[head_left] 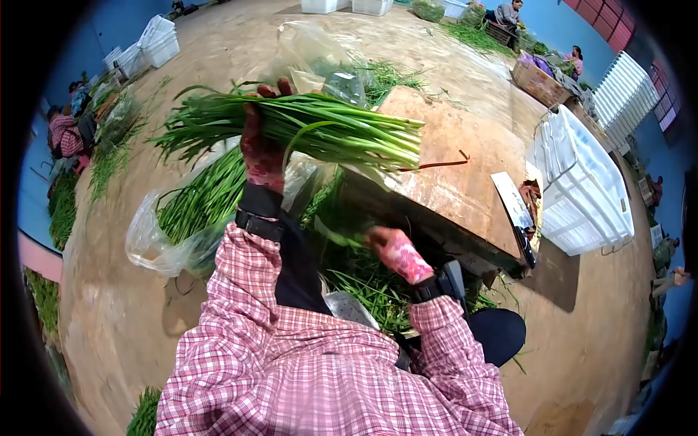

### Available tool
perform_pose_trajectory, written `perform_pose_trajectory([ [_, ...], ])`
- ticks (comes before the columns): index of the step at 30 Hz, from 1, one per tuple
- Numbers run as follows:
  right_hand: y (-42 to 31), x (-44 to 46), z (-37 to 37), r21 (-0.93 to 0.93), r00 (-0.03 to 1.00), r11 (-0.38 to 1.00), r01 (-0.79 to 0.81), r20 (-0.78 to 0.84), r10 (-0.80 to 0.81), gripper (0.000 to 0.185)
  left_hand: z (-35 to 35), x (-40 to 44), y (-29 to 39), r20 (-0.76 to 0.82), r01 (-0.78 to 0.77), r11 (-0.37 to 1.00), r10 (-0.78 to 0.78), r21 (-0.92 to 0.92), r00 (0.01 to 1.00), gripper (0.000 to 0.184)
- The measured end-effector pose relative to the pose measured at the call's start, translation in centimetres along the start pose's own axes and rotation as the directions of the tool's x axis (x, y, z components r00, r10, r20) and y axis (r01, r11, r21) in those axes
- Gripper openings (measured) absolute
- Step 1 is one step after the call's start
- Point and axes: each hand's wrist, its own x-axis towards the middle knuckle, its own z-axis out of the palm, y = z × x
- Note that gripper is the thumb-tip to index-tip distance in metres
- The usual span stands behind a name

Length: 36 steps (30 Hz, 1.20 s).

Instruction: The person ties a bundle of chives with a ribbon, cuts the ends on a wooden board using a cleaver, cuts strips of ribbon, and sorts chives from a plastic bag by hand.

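My left hand (263,145), in a stained pink patterned glove, is closed around a thick bunch of garlic chives (342,131). The bunch lies sideways, its pale cut ends to the right over a wooden board (465,152). Lower down, my right hand (398,253), gloved too, has its fingers drawn together at a loose chive leaf (340,237), which is smeared by motion. Beneath that hand, loose green leaves (371,287) are heaped between my knees. More chives (207,196) fill a clear plastic bag (149,240) left of my left forearm.
On the board are a reddish tie (440,163) and a black-handled knife (512,203) at its right edge. Stacked white crates (582,182) stand to the right. Another plastic bag (313,51) sits behind the bunch. Other people (505,16) sit among greens around the room.
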Motion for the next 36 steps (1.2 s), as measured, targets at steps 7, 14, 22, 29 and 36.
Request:
perform_pose_trajectory([
  [7,-8.1,-1.2,-10.2,0.63,0.825,0.683,0.37,-0.561,0.07,0.03,-0.2,-0.9,-0.6,0.051,0.074,0.994,-0.078,0.081,0.996,0.022],
  [14,-8.8,-0.7,-12.6,0.63,0.884,0.722,0.286,-0.464,0.054,0.017,0.5,-2.3,-2.6,-0.031,0.153,0.988,-0.152,0.023,0.988,0.022],
  [22,-8.1,-1.6,-12.1,0.722,0.898,0.651,0.234,-0.417,0.14,0.016,0.7,-2.4,-3.6,-0.056,0.18,0.984,-0.18,-0.006,0.982,0.02],
  [29,-7.8,-2.2,-12.5,0.686,0.938,0.717,0.123,-0.317,0.142,0.013,0.5,-2.5,-3.7,-0.036,0.191,0.981,-0.191,0.019,0.981,0.019],
  [36,-0.2,-6.6,-13.5,0.729,0.8,0.616,0.298,-0.543,0.256,0.013,-0.9,-1.4,-0.1,-0.066,0.082,0.991,-0.075,0.11,0.995,0.019],
])
